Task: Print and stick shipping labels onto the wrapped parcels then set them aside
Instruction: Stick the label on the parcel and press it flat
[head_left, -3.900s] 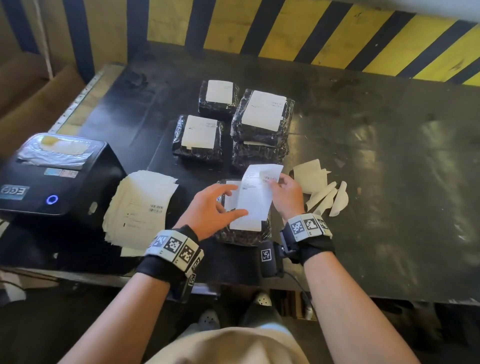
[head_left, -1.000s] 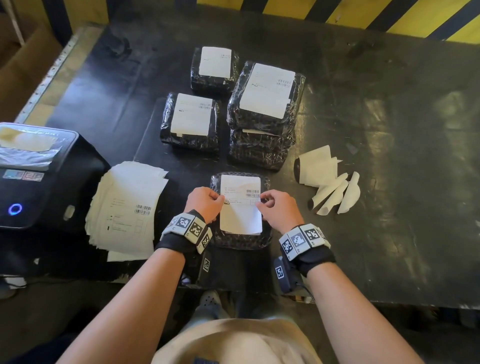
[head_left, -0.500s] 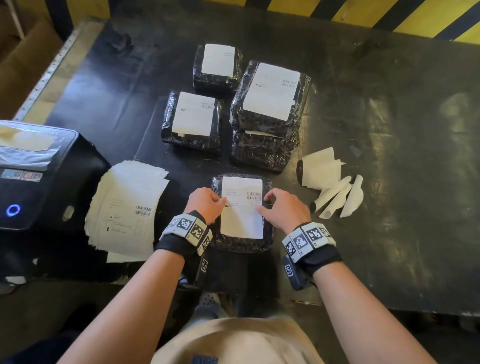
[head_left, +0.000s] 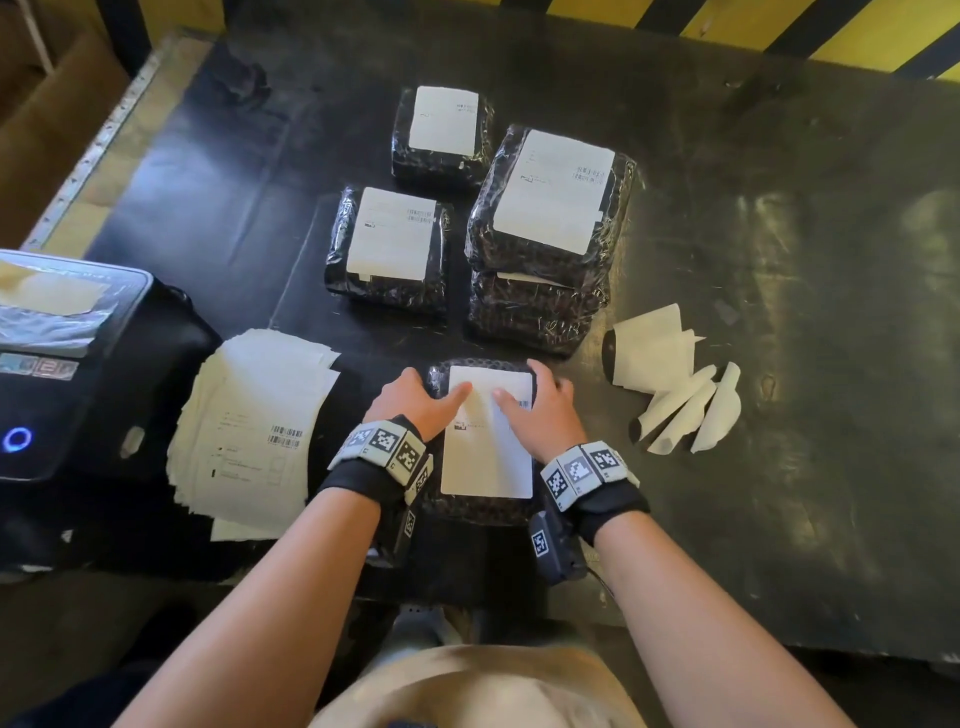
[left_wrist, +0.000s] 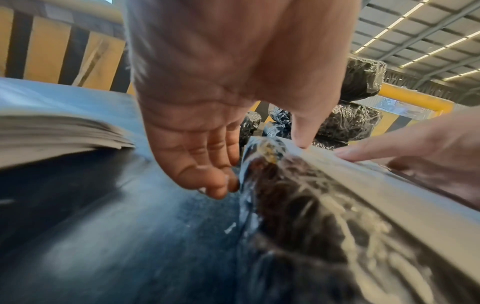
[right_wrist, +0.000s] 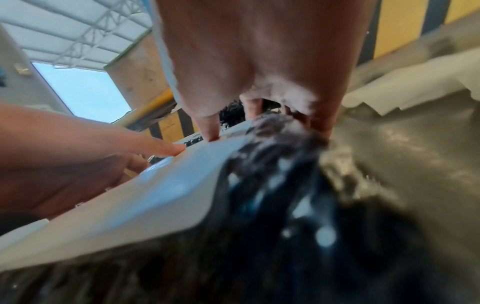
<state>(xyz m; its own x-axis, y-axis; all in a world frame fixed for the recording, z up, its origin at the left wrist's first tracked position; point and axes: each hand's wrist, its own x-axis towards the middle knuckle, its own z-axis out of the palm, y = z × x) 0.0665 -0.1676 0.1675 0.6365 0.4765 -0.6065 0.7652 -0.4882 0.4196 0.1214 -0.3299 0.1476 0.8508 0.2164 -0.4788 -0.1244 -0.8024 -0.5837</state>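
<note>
A black wrapped parcel (head_left: 483, 512) lies on the dark table (head_left: 779, 260) close to its front edge, with a white shipping label (head_left: 488, 457) on top. My left hand (head_left: 413, 402) holds the parcel's far left corner, thumb on the label, fingers down the side. My right hand (head_left: 543, 413) holds the far right corner the same way. The left wrist view shows my left hand (left_wrist: 207, 164) against the parcel (left_wrist: 298, 205). In the right wrist view my right hand's (right_wrist: 259, 82) thumb presses on the label (right_wrist: 155, 195), and the parcel (right_wrist: 285, 185) is blurred.
A black label printer (head_left: 62, 364) stands at the left, beside a stack of printed labels (head_left: 254, 426). Labelled parcels (head_left: 395, 244) (head_left: 441, 132) (head_left: 556, 192) sit behind, one stacked on another. Peeled backing papers (head_left: 675, 384) lie to the right. A yellow-black barrier (head_left: 779, 21) borders the back.
The label was laid down onto the parcel. Both hands have slid from the label's side edges forward to the parcel's far corners, thumbs now on the label.
</note>
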